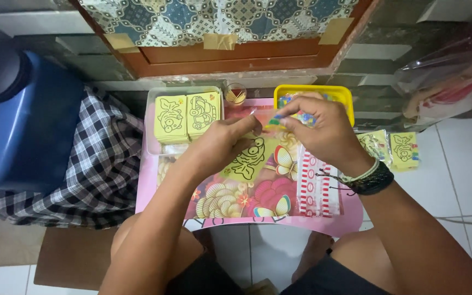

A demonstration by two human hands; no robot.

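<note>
Nearest camera, red-and-white striped packets [317, 188] lie on pink bench [154, 186] by right wrist. Just beyond, yellow fish card [249, 158] rests flat under hands. Left hand [222, 143] and right hand [318, 131] meet, fingertips pinching small clear sachet [266, 120] above card. Farther back: clear tray [154, 95] with yellow card stacks, yellow tub [342, 95].

You hold a yellow square card printed with a black cartoon fish outline [249, 158], tilted, above the middle of the pink table, its far edge meeting a small clear plastic sleeve with coloured bits [276, 121].
</note>
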